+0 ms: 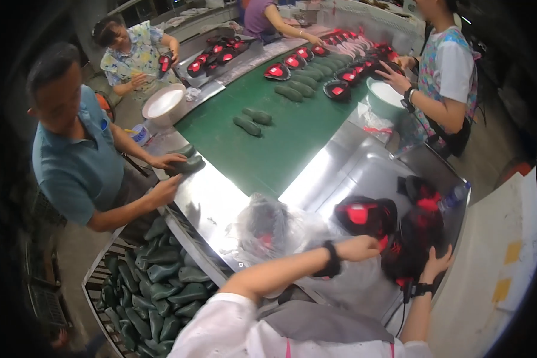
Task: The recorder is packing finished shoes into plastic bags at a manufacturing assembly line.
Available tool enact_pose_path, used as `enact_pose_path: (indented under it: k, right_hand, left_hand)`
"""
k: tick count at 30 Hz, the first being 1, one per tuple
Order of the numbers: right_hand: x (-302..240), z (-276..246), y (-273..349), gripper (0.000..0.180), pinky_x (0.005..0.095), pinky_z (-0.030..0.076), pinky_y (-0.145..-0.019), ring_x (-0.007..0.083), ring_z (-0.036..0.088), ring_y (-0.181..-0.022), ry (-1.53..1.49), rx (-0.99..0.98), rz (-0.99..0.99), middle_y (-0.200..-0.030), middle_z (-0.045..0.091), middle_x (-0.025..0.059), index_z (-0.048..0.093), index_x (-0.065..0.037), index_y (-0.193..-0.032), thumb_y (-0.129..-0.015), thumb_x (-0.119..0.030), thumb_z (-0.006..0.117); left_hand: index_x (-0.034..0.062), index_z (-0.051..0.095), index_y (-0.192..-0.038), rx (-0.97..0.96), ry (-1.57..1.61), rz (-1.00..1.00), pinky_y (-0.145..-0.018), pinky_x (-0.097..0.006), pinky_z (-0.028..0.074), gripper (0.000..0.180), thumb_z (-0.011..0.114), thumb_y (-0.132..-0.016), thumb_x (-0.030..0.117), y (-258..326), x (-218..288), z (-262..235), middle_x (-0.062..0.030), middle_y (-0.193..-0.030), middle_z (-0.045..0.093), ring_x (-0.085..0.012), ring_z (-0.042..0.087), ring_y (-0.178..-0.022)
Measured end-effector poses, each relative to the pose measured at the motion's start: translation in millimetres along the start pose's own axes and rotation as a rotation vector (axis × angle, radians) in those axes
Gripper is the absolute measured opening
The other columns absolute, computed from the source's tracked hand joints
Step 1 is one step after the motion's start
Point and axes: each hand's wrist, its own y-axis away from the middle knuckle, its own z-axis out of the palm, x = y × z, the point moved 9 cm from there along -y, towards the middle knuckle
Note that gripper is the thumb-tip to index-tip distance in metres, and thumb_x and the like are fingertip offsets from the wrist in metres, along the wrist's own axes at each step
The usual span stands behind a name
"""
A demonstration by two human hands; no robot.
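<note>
A heap of black and red shoe uppers (420, 230) lies on the metal tray in front of me, slightly blurred. My left hand (359, 248) is at the heap's left edge, its fingers curled together at a red part of an upper. My right hand (438, 265) rests along the heap's right side with fingers apart, touching the black material. Just beyond my left hand lies another black upper with a red lining (358, 213). Left of it is a clear plastic bag (265, 224) with something dark and red inside.
A green conveyor belt (221, 140) runs away from me, carrying green shoe lasts (246, 125) and uppers. A crate (95, 268) of lasts stands lower left. At left, a person in a blue shirt (71, 152) handles lasts; other people work farther along. A white panel (495, 238) is at right.
</note>
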Motion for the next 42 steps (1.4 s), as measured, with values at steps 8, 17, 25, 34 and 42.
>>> enact_pose_path:
  k: [8,17,25,34,42]
  right_hand:
    - [-274,33,235,0.025,0.0285,0.050,-0.071,0.0163,0.062,-0.076,-0.826,-2.012,-0.094,-0.092,0.064,0.0113,0.056,0.001,-0.108,-0.087,-0.011,0.052]
    - [-339,77,258,0.046,0.0464,0.049,-0.061,0.0357,0.063,-0.072,-0.128,-1.380,-0.948,-0.082,0.064,0.0151,0.053,-0.010,-0.115,-0.083,-0.043,0.051]
    - [-316,108,291,0.036,0.0412,0.048,-0.066,0.0295,0.062,-0.074,-0.078,-1.476,-1.054,-0.076,0.064,0.0117,0.065,-0.009,-0.075,-0.074,-0.044,0.059]
    - [-266,86,169,0.022,0.0215,0.041,-0.064,0.0056,0.049,-0.071,-1.031,-1.697,0.029,-0.075,0.049,-0.0045,0.050,-0.006,-0.083,-0.071,0.006,0.065]
    - [-227,95,173,0.022,0.0258,0.041,-0.062,0.0107,0.050,-0.070,-0.744,-1.268,-0.224,-0.070,0.049,0.0005,0.050,-0.006,-0.076,-0.061,0.003,0.064]
  left_hand:
    - [0.0068,0.060,-0.109,-0.058,-1.023,-0.498,-0.089,-0.045,0.038,0.036,0.055,-0.080,0.027,164,-85,-70,-0.0143,-0.107,0.059,-0.0296,0.052,-0.105]
    - [0.0082,0.060,-0.103,0.704,-1.096,-0.330,-0.098,-0.049,0.030,0.034,0.061,-0.070,0.015,202,-60,-160,-0.0120,-0.113,0.054,-0.0326,0.042,-0.116]
    - [0.0067,0.063,-0.097,0.315,-1.105,-0.368,-0.088,-0.040,0.044,0.027,0.057,-0.070,0.010,184,-166,-159,-0.0141,-0.101,0.062,-0.0305,0.056,-0.101]
    - [0.0172,0.072,-0.084,-0.536,-1.769,-0.245,-0.092,-0.033,0.028,0.026,0.048,-0.082,0.025,158,-184,-79,0.0060,-0.092,0.066,-0.0136,0.047,-0.102]
    - [0.0140,0.063,-0.080,-0.175,-1.398,-0.013,-0.086,-0.038,0.042,0.012,0.052,-0.076,0.015,176,-73,-122,-0.0011,-0.093,0.064,-0.0176,0.057,-0.095]
